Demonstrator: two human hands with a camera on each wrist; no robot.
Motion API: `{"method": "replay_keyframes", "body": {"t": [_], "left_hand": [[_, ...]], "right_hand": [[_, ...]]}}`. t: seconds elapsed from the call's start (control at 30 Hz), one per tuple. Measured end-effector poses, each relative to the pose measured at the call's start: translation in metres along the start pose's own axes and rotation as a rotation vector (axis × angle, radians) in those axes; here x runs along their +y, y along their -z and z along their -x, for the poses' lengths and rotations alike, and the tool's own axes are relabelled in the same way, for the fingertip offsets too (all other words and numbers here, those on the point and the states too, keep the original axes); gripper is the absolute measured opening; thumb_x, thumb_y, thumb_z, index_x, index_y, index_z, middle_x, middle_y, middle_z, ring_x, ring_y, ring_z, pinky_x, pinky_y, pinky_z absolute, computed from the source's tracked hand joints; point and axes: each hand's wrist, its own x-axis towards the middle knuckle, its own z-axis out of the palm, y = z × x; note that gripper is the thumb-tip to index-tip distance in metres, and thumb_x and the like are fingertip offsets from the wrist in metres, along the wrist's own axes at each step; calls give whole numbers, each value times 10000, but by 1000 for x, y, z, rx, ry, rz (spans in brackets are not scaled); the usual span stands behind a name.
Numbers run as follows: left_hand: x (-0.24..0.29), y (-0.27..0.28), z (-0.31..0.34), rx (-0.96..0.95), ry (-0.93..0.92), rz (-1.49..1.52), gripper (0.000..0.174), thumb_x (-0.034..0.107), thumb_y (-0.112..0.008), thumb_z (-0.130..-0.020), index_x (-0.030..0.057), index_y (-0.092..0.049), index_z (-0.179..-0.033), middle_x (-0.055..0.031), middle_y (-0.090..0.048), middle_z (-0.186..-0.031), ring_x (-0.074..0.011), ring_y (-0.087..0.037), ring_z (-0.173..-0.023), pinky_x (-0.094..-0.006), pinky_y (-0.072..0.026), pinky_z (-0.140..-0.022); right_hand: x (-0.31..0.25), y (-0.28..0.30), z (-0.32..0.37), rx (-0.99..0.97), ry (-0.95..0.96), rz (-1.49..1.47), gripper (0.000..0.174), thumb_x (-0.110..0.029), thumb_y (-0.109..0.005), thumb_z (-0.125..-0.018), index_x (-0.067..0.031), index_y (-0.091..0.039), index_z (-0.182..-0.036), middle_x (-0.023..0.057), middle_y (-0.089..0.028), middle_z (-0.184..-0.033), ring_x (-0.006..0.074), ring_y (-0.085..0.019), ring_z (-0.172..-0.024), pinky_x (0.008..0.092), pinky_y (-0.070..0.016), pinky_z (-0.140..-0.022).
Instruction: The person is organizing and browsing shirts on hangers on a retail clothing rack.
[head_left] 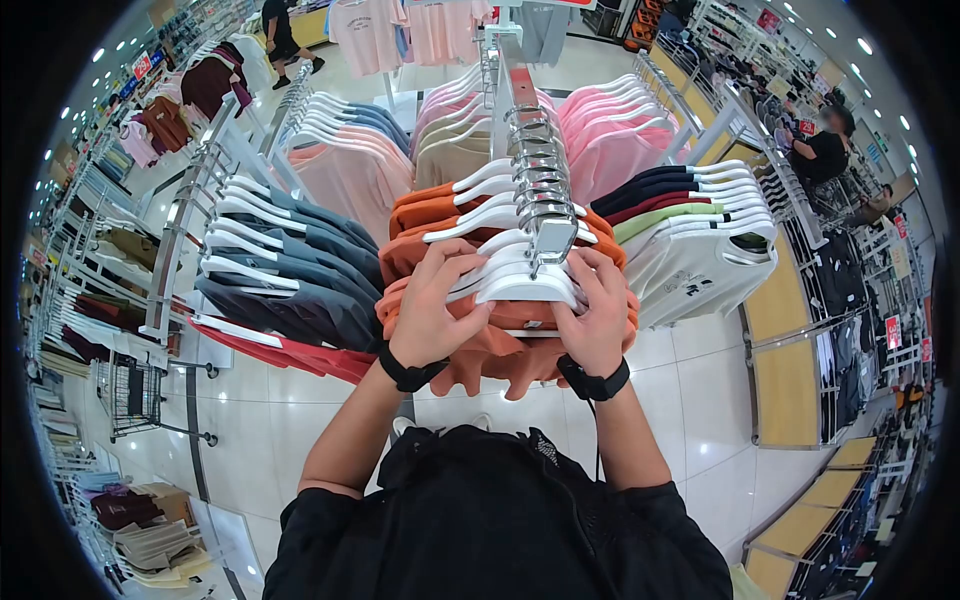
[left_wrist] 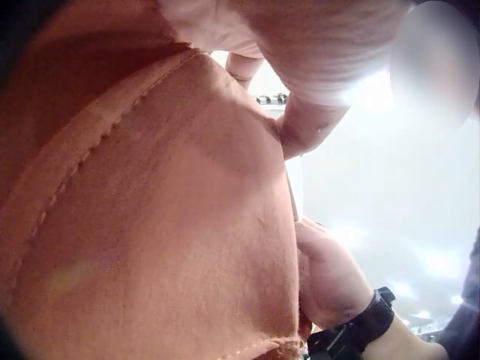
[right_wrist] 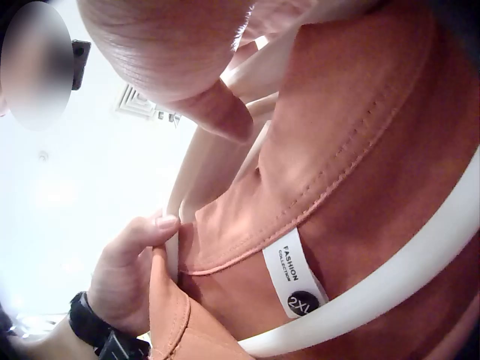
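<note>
White hangers with orange shirts (head_left: 500, 348) hang from the middle rail. My left hand (head_left: 432, 305) curls over the front shirt's left shoulder, its thumb near the white hanger (head_left: 528, 286). Opposite it, my right hand (head_left: 598, 310) holds the other shoulder, thumb in front and fingers behind. From the left wrist, orange cloth (left_wrist: 165, 202) fills the view, with the right hand (left_wrist: 334, 277) at its edge. In the right wrist view the left hand (right_wrist: 124, 262) pinches cloth at the collar, and a white size label (right_wrist: 291, 274) shows inside.
Dark grey-blue shirts (head_left: 310, 250) hang at the left, with a red one below. White, green and dark shirts (head_left: 690, 265) are at the right. Pink shirts (head_left: 620, 140) hang behind. A black cart (head_left: 135, 395) stands at the left; a person (head_left: 825, 150) is at the right.
</note>
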Motion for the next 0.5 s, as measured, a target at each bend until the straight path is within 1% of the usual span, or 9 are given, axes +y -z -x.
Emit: {"method": "replay_keyframes", "body": {"t": [0.07, 0.13, 0.2, 0.27, 0.33, 0.47, 0.5], "left_hand": [[0, -2, 1, 1, 6, 5, 519, 29, -809, -774, 11, -631, -1262, -131, -558, -1312, -291, -588, -1202, -366, -494, -1031], [-2, -7, 1, 82, -51, -50, 509, 92, -806, -767, 20, -668, -1251, -149, -616, -1292, -350, -620, -1155, -425, -481, -1021], [-3, -10, 2, 91, -54, -58, 504, 96, -807, -774, 19, -670, -1253, -145, -624, -1298, -348, -619, -1163, -427, -478, -1029], [-2, -10, 3, 103, -57, -67, 500, 100, -808, -781, 18, -673, -1256, -141, -632, -1304, -346, -619, -1171, -429, -475, -1036], [1, -8, 3, 71, -46, -63, 518, 40, -799, -784, -17, -654, -1278, -156, -631, -1299, -328, -611, -1232, -397, -487, -1076], [1, -10, 4, 74, -59, -80, 503, 36, -799, -777, -27, -664, -1258, -153, -627, -1288, -322, -613, -1214, -390, -493, -1056], [1, -11, 5, 103, -66, -84, 489, 63, -805, -780, -3, -688, -1250, -141, -636, -1270, -325, -617, -1174, -401, -494, -1021]], "right_hand": [[-1, 1, 0, 19, 21, 23, 481, -39, -746, -780, 15, -700, -1256, 144, -667, -1271, 332, -616, -1150, 404, -487, -1003], [-5, 1, -1, 25, 34, 26, 482, -23, -736, -787, 11, -702, -1268, 145, -673, -1283, 335, -622, -1163, 405, -486, -1014], [-3, 0, 1, 29, 46, 29, 485, -7, -727, -795, 6, -704, -1279, 147, -679, -1295, 338, -628, -1175, 406, -485, -1024], [5, -7, 6, 90, 67, -12, 540, -12, -693, -771, -82, -735, -1305, 120, -700, -1271, 311, -662, -1111, 425, -508, -964], [5, -5, 8, 87, 62, -7, 530, -11, -688, -775, -79, -740, -1298, 125, -700, -1281, 315, -663, -1117, 425, -507, -969], [7, -6, 12, 122, 85, 12, 512, -10, -687, -777, -74, -753, -1281, 128, -694, -1299, 313, -665, -1109, 426, -504, -977], [6, -6, 12, 124, 84, 13, 512, -10, -687, -777, -74, -753, -1281, 128, -694, -1299, 313, -665, -1109, 426, -504, -977]]}}
